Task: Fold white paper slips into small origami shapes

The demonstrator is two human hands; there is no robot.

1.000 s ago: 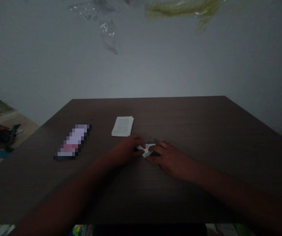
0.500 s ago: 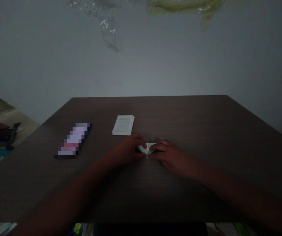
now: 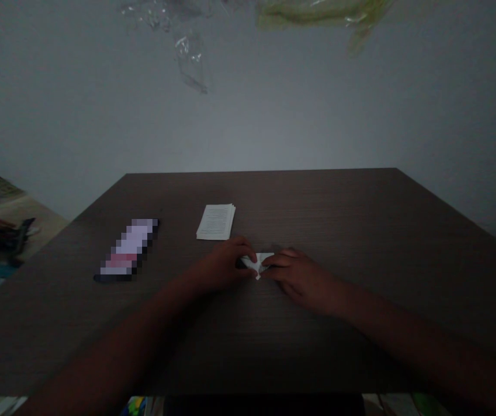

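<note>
Two bare hands, the left hand [image 3: 225,268] and the right hand [image 3: 300,278], pinch a folded white paper [image 3: 258,262] between their fingers [image 3: 250,258] on the dark table [image 3: 317,219], a stack of printed sheets [image 3: 215,222] just beyond.

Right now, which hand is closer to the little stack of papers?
Left. The left hand is just in front of the stack of printed paper, not touching it. The right hand is farther away to the stack's right, beyond the folded white paper.
</note>
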